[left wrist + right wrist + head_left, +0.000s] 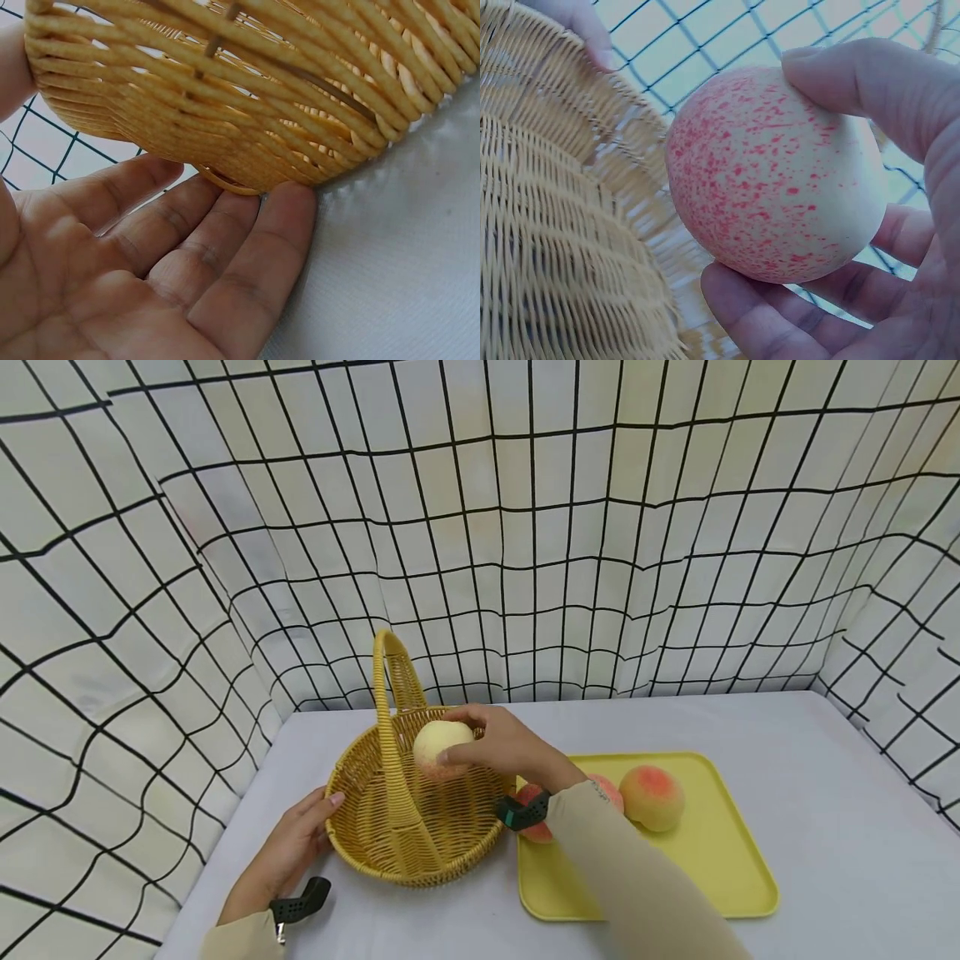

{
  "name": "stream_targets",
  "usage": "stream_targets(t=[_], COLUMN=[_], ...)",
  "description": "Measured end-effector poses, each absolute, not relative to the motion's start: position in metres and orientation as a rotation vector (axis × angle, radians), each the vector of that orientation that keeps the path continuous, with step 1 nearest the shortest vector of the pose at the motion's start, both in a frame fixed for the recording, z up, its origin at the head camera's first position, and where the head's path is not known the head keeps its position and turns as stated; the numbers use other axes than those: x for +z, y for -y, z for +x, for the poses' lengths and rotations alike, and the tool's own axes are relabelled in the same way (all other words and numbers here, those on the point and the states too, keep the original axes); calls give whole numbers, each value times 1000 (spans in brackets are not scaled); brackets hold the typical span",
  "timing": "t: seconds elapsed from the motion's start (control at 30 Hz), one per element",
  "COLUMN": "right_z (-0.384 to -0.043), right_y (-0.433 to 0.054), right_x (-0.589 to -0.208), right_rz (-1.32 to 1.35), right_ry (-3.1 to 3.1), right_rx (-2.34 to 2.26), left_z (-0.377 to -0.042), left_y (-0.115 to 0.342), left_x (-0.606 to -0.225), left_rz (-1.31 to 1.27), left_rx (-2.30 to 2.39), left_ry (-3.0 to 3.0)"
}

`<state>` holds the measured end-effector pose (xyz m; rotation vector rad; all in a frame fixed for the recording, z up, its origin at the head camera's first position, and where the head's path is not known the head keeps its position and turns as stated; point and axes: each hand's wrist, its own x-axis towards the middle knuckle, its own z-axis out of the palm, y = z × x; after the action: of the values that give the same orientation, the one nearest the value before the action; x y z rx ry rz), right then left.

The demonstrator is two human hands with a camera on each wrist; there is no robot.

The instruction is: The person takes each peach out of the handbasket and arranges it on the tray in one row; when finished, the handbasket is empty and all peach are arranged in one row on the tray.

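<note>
Over the yellow wicker basket [363, 814], my right hand [510, 747] holds a pale peach [437, 749] between thumb and fingers. Red speckles cover one side of the peach [757, 180] in the right wrist view. At the basket's left side is my left hand [292, 839], its thumb over the rim. The left wrist view shows the fingers [251, 255] of that hand against the outside of the woven wall [225, 127], low down near the cloth.
Right of the basket lies a yellow tray [727, 860] bearing a yellow-and-red peach [652, 800] and reddish ones [534, 828] partly behind my right forearm. The basket's tall arched handle [384, 710] rises left of the held peach. White cloth [817, 793] covers the table; gridded fabric [555, 543] surrounds it.
</note>
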<state>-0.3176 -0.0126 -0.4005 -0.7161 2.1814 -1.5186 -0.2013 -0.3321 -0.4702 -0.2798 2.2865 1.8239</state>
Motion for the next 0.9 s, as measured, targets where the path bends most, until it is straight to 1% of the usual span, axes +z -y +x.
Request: stream_targets(t=[0.3,0.6,0.9], right_z=[-306,-292,-276], right_y=[-63,-143,-193], right_x=[-394,-407,-413], right_rz=[-689,-550,-416], right_ry=[-2183,-2319,-2439], right_rx=[-1685,-1770,-1793], left_z=[-205,-204,-202], left_y=[328,328,331], left_x=[-470,-466,-469], left_rz=[-290,-301,-309], left_rx=[1805,1808,1795], left_ry=[-2295,-2289,-2302])
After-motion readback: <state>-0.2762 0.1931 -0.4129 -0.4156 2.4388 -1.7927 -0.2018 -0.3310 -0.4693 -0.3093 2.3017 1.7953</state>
